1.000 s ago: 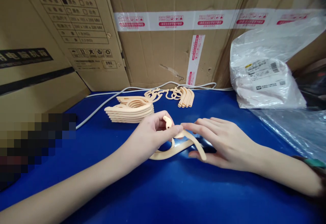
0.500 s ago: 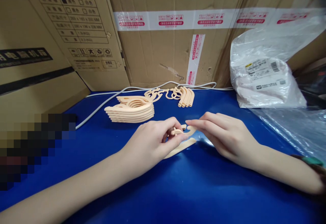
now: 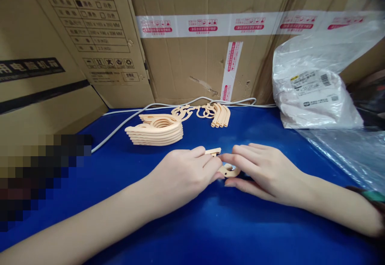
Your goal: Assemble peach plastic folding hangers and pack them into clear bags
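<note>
My left hand [image 3: 189, 168] is closed around a beige plastic folding hanger [image 3: 213, 151], and its fingers cover most of the piece. A curved part with a small dark hole, which looks like the hanger's hook [image 3: 231, 172], sticks out to the right. My right hand [image 3: 261, 168] has its index finger and thumb around this curved part. Behind my left hand lies a neat stack of beige folded hangers [image 3: 155, 130]. Farther back are several loose beige hooks [image 3: 204, 111] and a row of curved hanger arms [image 3: 221, 115].
A blue surface [image 3: 192, 225] lies under everything. A white cable [image 3: 120, 130] runs along its back and left. Cardboard boxes [image 3: 180, 64] stand behind and at left. A white plastic parcel bag [image 3: 315, 92] and clear plastic film [image 3: 345, 148] lie at right.
The hanger has been turned in my left hand, so the curved part now faces right and nearer me. My right fingers have come down around it from above.
</note>
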Tool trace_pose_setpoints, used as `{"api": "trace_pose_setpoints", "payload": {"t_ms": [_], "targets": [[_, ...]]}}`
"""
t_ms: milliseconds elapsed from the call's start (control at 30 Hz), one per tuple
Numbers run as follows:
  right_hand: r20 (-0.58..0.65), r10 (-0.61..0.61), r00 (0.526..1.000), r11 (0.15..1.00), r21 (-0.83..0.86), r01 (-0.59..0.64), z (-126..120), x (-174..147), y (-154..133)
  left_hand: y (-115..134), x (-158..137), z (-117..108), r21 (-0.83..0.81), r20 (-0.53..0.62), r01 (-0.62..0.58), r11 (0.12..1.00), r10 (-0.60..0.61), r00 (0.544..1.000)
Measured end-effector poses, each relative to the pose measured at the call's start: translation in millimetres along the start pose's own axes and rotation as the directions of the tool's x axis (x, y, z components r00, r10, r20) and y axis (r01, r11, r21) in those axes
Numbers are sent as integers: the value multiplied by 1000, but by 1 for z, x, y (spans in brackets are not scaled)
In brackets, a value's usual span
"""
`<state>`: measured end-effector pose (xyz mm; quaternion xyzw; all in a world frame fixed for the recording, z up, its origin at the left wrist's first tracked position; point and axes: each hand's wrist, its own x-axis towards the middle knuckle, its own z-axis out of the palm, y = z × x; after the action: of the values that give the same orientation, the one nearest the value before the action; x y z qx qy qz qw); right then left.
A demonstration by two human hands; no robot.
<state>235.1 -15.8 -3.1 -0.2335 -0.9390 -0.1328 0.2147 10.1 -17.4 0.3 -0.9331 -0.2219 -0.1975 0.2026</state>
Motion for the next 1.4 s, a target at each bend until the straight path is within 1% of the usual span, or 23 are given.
{"api": "trace_pose_setpoints", "payload": {"t_ms": [133,267,333,433,533,633,700,833,933,1067,1233,1400], "targets": [[15,-27,1000,998,-64,28,2,0,0,1,1,-1,0,9,1,1000,-1,1000],[40,-40,998,998,-56,42,2,-2,0,0,3,-3,-8,16,-19,1000,19,1000],[40,-31,999,998,-59,33,2,-3,0,-2,3,-3,-8,37,-10,1000,11,999],[40,22,999,998,-55,-19,2,-4,0,-5,1,-4,-18,112,64,998,-62,992],[87,92,992,995,-54,-87,4,-5,2,-9,1,-4,-32,182,122,992,-114,977],[159,145,977,989,-64,-137,7,-5,4,-14,1,-2,-31,206,154,988,-144,968],[195,158,968,987,-53,-150,8,-4,5,-16,1,-2,-11,216,163,987,-157,964],[236,147,961,989,-11,-148,7,-3,5,-18,0,-1,51,236,148,988,-156,959],[234,133,963,990,19,-142,7,-3,4,-16,-1,-1,75,244,144,987,-158,957],[220,83,972,992,75,-101,9,-3,2,-15,-1,-2,112,268,163,980,-188,945],[231,2,973,987,157,-39,8,-4,0,-19,-1,-2,114,319,182,977,-209,925],[198,-30,980,993,119,6,7,-3,0,-20,1,-3,116,375,204,972,-233,897]]}}
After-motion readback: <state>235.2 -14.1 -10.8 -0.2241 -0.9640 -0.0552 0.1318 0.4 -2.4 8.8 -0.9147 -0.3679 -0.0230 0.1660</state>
